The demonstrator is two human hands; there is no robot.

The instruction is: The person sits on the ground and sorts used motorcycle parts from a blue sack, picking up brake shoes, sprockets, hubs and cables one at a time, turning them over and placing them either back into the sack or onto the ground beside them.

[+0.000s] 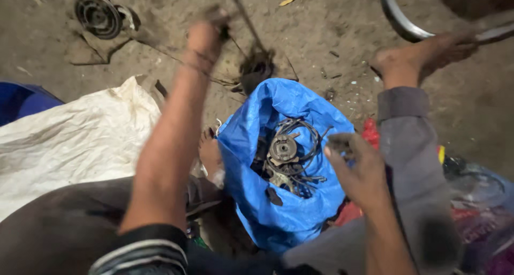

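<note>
My left hand (pixel 206 37) is stretched out over the dirt ground, blurred, shut on a thin dark rod or cable (pixel 243 18) whose lower end carries a dark round part (pixel 257 69). My right hand (pixel 356 165) is at the right rim of an open blue plastic bag (pixel 278 216), pinching a small dark metal piece (pixel 338 142). Inside the bag lie rusty metal parts (pixel 284 152): a round toothed disc and loops of wire. My bare right foot (pixel 423 58) rests on the ground beyond the bag, and my left foot (pixel 210 154) is beside it.
A crumpled white sack (pixel 75 141) lies at left, a blue object (pixel 21 98) behind it. A round metal hub (pixel 99 15) sits on the ground at top left. A curved wheel rim (pixel 399 21) is at top right. Coloured plastic bags (pixel 476 200) lie at right.
</note>
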